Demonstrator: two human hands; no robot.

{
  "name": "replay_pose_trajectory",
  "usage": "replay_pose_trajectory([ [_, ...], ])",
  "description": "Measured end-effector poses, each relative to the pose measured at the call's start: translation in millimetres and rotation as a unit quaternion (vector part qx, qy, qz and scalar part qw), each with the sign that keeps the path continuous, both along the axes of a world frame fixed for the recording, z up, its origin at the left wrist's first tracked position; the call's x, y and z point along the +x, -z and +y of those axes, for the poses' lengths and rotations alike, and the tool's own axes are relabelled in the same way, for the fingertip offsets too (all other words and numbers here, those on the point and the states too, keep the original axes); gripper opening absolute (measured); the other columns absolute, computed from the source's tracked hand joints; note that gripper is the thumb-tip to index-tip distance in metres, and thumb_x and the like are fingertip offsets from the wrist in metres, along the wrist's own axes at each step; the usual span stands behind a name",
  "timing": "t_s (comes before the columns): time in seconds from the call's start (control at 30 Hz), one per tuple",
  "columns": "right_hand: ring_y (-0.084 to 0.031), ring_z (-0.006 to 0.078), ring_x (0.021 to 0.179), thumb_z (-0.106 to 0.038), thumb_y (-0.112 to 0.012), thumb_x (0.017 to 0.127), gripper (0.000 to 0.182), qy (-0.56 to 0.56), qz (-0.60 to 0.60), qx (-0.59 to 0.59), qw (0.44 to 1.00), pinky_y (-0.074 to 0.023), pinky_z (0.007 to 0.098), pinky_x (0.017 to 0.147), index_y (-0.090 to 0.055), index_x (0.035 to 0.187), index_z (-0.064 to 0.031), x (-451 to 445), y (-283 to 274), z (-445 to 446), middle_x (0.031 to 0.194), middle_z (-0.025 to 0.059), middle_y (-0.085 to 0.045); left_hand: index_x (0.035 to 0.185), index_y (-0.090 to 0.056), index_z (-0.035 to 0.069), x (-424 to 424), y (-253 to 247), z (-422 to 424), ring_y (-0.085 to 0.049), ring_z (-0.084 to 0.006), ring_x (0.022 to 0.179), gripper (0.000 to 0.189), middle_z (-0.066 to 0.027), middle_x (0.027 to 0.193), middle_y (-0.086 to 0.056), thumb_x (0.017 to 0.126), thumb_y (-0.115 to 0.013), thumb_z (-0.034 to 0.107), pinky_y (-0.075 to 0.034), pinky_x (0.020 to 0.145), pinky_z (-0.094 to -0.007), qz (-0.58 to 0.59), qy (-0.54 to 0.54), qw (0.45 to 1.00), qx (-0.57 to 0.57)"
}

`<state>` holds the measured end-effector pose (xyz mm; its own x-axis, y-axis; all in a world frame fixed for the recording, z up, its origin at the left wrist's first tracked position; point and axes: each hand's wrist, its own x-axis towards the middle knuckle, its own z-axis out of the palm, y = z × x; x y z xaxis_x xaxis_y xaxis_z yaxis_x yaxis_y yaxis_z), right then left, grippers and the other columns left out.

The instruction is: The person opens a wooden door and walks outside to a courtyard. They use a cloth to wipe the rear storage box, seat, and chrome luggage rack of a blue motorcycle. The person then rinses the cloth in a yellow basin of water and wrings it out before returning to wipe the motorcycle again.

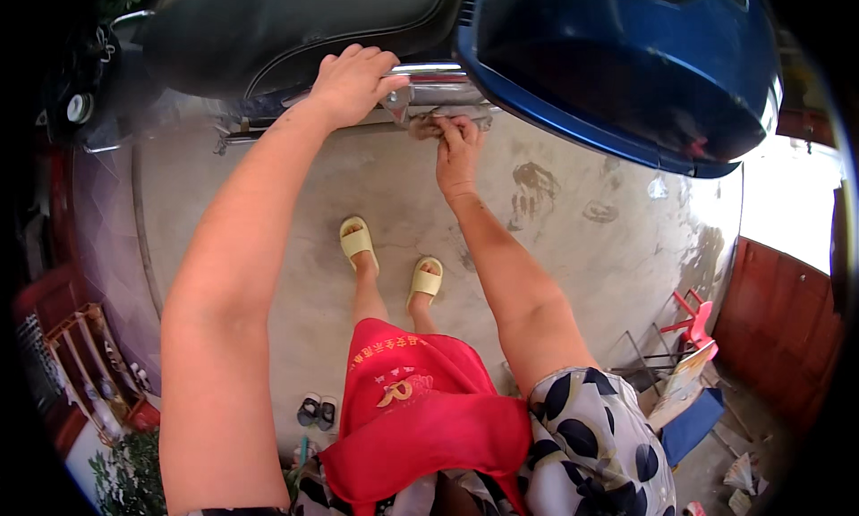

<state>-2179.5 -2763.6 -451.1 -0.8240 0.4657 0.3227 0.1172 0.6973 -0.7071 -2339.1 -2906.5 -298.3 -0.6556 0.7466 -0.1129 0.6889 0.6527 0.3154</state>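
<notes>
My left hand point(356, 87) curls over a chrome rail point(429, 70) beside the black padded seat point(302, 23) of a motorbike or scooter. In my right hand point(462, 147) is a crumpled greyish-brown rag point(424, 125), pressed against the metalwork just below that rail. A metal bracket point(397, 103) lies between the two hands. Close to the right hand, the rounded blue body point(624, 60) of what looks like a top box or rear bodywork overhangs the floor. My fingers and the rag hide part of the metal.
Wet marks point(533, 187) spot the concrete floor point(302, 201). Dark sandals point(317, 411) lie behind my feet. A red plastic chair or stool point(698, 328) and a blue panel point(692, 422) stand at right, near a reddish-brown door panel point(775, 328). A wooden rack point(94, 368) and leafy plant point(131, 472) are at left.
</notes>
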Motion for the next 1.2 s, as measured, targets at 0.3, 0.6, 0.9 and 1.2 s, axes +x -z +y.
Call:
replay_pose_trajectory([
  [0.3, -0.051, 0.0341, 0.094, -0.001, -0.051, 0.085, 0.016, 0.176, 0.149, -0.1, 0.968, -0.0424, 0.0398, 0.088, -0.057, 0.099, 0.0027, 8.4, -29.5, 118.2, 0.102, 0.0189, -0.055, 0.116, -0.056, 0.016, 1.5, 1.0, -2.5, -0.046, -0.0219, 0.113, 0.042, -0.0007, 0.111, -0.056, 0.093, -0.044, 0.049, -0.035, 0.09, -0.0405, -0.017, -0.01, 0.999, -0.038],
  [0.6, -0.051, 0.019, 0.083, -0.002, -0.054, 0.084, 0.024, 0.139, 0.023, -0.532, 0.835, -0.0449, 0.0302, 0.071, -0.052, 0.109, -0.0037, -31.1, 65.5, 51.9, 0.095, 0.01, -0.049, 0.115, -0.056, 0.015, 1.7, 2.5, -4.1, -0.047, -0.0225, 0.11, 0.043, -0.0009, 0.109, -0.057, 0.092, -0.044, 0.049, -0.036, 0.088, -0.0405, -0.005, -0.009, 0.999, -0.03],
  [0.9, -0.052, 0.0344, 0.096, -0.001, -0.055, 0.078, 0.043, 0.044, -0.027, -0.343, 0.938, -0.0444, 0.0402, 0.087, -0.057, 0.12, -0.0091, -23.4, 97.8, -2.2, 0.099, 0.0203, -0.054, 0.114, -0.057, 0.014, -1.0, 3.8, -1.6, -0.047, -0.022, 0.109, 0.042, -0.0009, 0.108, -0.057, 0.092, -0.046, 0.048, -0.035, 0.089, -0.0399, -0.012, -0.001, 1.0, -0.014],
  [1.2, -0.06, 0.0246, 0.076, -0.008, -0.063, 0.08, 0.02, 0.153, -0.116, -0.124, 0.973, -0.0483, 0.0335, 0.071, -0.06, 0.098, -0.0003, -7.6, 39.5, 130.6, 0.088, 0.015, -0.062, 0.116, -0.056, 0.014, 0.4, -2.2, 1.7, -0.047, -0.0248, 0.108, 0.04, -0.0025, 0.109, -0.057, 0.093, -0.046, 0.045, -0.036, 0.089, -0.0414, -0.023, 0.01, 1.0, -0.017],
])
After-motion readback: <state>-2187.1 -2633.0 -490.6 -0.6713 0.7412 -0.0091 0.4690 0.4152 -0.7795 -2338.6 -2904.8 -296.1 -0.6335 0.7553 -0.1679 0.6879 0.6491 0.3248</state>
